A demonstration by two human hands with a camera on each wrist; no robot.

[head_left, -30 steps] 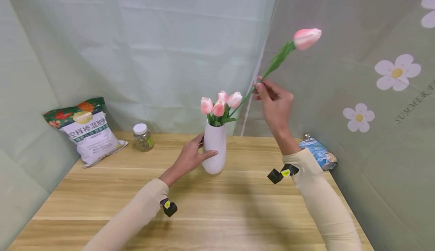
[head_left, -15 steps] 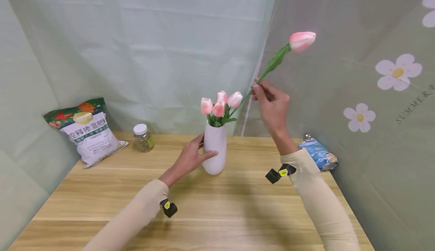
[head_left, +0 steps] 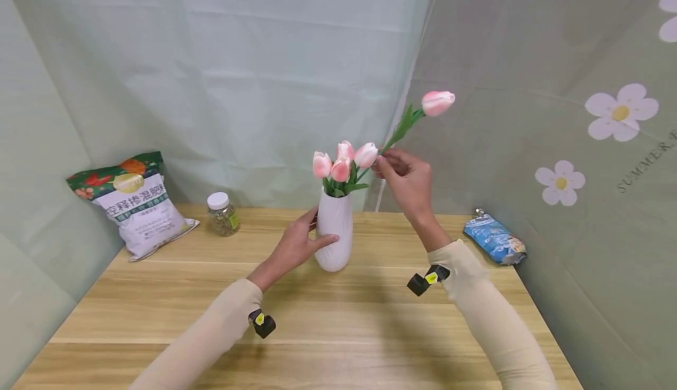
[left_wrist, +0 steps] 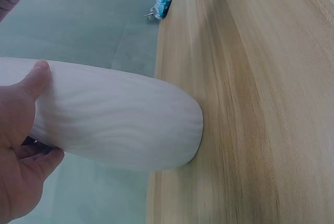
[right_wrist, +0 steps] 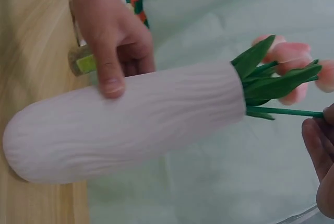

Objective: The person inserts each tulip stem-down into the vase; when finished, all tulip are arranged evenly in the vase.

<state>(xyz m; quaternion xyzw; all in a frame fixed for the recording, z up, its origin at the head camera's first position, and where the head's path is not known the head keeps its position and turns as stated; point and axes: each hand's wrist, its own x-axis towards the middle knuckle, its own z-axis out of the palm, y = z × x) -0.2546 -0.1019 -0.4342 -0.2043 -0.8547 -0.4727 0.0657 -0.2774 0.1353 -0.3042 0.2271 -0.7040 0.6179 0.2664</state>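
A white, ripple-textured vase (head_left: 335, 231) stands upright on the wooden table, several pink tulips (head_left: 341, 168) rising from its mouth. My left hand (head_left: 296, 243) holds the vase from its left side, thumb across the front; the left wrist view shows the thumb (left_wrist: 37, 78) on one side and fingertips on the other. To the upper right of the vase, my right hand (head_left: 407, 181) pinches the green stem of another pink tulip (head_left: 438, 103), which leans up and to the right. In the right wrist view that stem (right_wrist: 287, 112) runs into the vase mouth.
A white and green printed bag (head_left: 140, 208) leans at the back left, beside a white-lidded jar (head_left: 223, 217). Toward the back right lies a blue packet (head_left: 494, 238) with a metal clip. Pale fabric walls (head_left: 254, 84) border the wooden table (head_left: 328, 325).
My right hand has moved down and left toward the vase, and the pinched tulip has sunk with it, its stem deeper in the vase. My left hand and the vase have stayed put.
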